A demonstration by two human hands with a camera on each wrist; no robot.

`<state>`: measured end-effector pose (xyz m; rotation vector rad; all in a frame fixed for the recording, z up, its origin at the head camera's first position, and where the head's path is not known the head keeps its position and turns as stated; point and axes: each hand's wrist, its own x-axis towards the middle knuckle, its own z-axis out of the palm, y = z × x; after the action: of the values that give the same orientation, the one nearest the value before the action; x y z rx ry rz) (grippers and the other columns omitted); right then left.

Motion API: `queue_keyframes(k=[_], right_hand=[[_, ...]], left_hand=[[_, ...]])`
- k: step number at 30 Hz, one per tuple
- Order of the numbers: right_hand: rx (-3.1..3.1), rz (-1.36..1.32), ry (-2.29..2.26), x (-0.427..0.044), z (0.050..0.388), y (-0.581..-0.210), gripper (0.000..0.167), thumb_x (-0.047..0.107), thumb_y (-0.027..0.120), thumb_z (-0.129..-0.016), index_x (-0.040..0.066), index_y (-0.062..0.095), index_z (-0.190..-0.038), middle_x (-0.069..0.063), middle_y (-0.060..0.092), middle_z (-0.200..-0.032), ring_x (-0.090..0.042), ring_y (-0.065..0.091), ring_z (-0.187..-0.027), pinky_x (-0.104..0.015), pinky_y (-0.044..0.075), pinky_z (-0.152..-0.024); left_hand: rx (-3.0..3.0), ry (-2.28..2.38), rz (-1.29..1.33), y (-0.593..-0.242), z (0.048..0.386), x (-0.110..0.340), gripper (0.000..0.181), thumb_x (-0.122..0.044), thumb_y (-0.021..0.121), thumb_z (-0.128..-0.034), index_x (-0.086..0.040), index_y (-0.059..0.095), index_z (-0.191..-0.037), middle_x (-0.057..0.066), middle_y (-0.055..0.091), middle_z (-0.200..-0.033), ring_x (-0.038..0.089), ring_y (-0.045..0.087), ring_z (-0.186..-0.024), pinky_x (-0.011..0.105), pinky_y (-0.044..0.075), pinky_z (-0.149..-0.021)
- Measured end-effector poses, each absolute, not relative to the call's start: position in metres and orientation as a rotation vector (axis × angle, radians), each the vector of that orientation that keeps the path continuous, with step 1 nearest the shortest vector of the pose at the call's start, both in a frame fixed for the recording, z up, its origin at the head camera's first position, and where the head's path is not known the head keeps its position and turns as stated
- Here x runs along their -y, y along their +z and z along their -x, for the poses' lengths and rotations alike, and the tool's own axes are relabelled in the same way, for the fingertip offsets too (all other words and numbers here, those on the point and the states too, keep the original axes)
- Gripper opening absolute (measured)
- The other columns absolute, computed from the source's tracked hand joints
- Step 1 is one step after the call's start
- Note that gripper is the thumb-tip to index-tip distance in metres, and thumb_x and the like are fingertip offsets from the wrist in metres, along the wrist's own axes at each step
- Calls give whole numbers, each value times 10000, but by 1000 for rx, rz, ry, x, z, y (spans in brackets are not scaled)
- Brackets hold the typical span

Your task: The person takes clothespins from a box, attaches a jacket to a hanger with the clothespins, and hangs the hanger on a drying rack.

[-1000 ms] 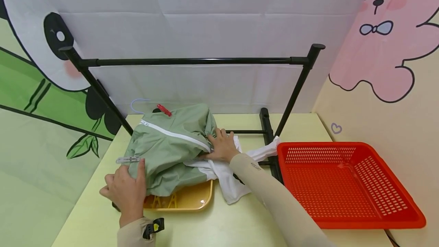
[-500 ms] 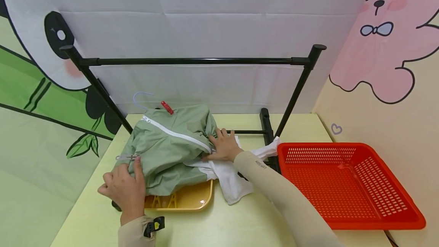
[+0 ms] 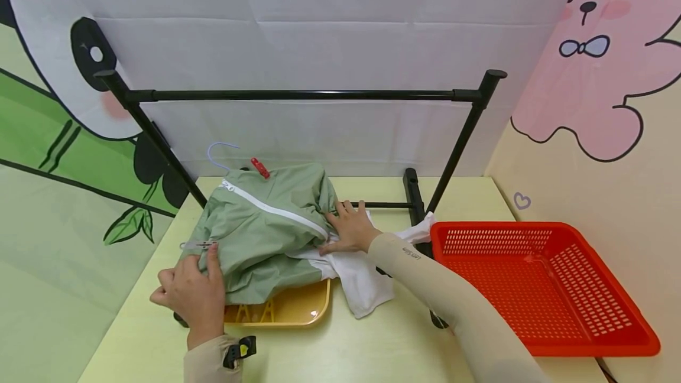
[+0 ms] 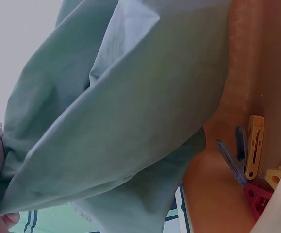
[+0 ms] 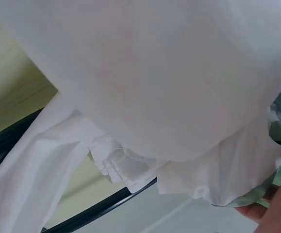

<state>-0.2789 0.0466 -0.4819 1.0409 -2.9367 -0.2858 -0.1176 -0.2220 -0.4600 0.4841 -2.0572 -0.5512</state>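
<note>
A green jacket (image 3: pixel 260 223) with a white zipper lies bunched over a yellow tray (image 3: pixel 300 306). A pale blue hanger hook (image 3: pixel 215 155) sticks out at its upper left. My left hand (image 3: pixel 194 297) grips the jacket's left edge, its thumb tip beside a grey clothespin (image 3: pixel 198 245). In the left wrist view, green fabric (image 4: pixel 111 126) is bunched at the fingers. My right hand (image 3: pixel 351 228) rests with spread fingers on the jacket's right side, near the zipper's lower end. White cloth (image 3: pixel 362 285) spills out under that hand. A red clothespin (image 3: pixel 260 168) sits at the jacket's top.
A black clothes rack (image 3: pixel 303 95) stands behind and around the jacket. At the right is a red perforated basket (image 3: pixel 542 347). Inside the tray, the left wrist view shows a yellow clothespin (image 4: pixel 255 145), a grey-blue clothespin (image 4: pixel 235 160) and a red clothespin (image 4: pixel 257 199).
The hanger hook and the jacket's top have shifted slightly up and right. My right forearm has moved a little to the right. The left hand has slid slightly left.
</note>
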Motion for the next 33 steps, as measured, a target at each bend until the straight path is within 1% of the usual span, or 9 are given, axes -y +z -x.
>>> queue_keyframes(k=[4,12,18,25,30,33], right_hand=[[2952,-1059,-303,-49,276,-478,1071,923,420,-738,225,358,-1548,-153,321,-1568,-331,349,-1394,-622,311,-1026],[2998,-1072,-333,-53,273,-475,1131,930,429,-723,235,235,-1594,-148,266,-1601,-342,298,-1440,-639,278,-1065],[2982,-1106,-312,-57,270,-468,1115,919,449,-728,233,262,-1587,-162,298,-1581,-356,310,-1429,-645,276,-1066],[2920,-1112,-361,-64,269,-462,1077,914,459,-730,253,312,-1567,-146,348,-1540,-338,377,-1370,-654,293,-1050],[2922,-1102,-356,-68,271,-459,1023,891,472,-753,272,332,-1555,-121,347,-1534,-334,374,-1361,-639,289,-1056],[2937,-1100,-334,-70,271,-456,985,871,488,-769,292,338,-1551,-114,339,-1540,-337,350,-1381,-641,263,-1072]], left_hand=[[2030,-559,-481,-460,118,221,459,-343,656,-961,49,518,-766,289,553,-755,493,404,-821,569,155,-736],[2036,-567,-469,-459,117,221,453,-327,657,-964,48,507,-757,287,544,-740,486,394,-812,567,145,-740],[2026,-569,-465,-459,117,221,446,-312,668,-958,48,506,-750,282,542,-733,481,392,-801,568,142,-740],[2011,-570,-458,-460,117,221,451,-312,679,-949,43,499,-737,277,527,-708,481,384,-788,560,132,-736],[2002,-566,-445,-460,117,221,447,-306,685,-945,42,497,-736,278,528,-712,486,385,-783,563,137,-736],[2000,-565,-442,-459,116,220,445,-301,685,-945,38,493,-731,276,526,-708,487,384,-780,565,138,-735]])
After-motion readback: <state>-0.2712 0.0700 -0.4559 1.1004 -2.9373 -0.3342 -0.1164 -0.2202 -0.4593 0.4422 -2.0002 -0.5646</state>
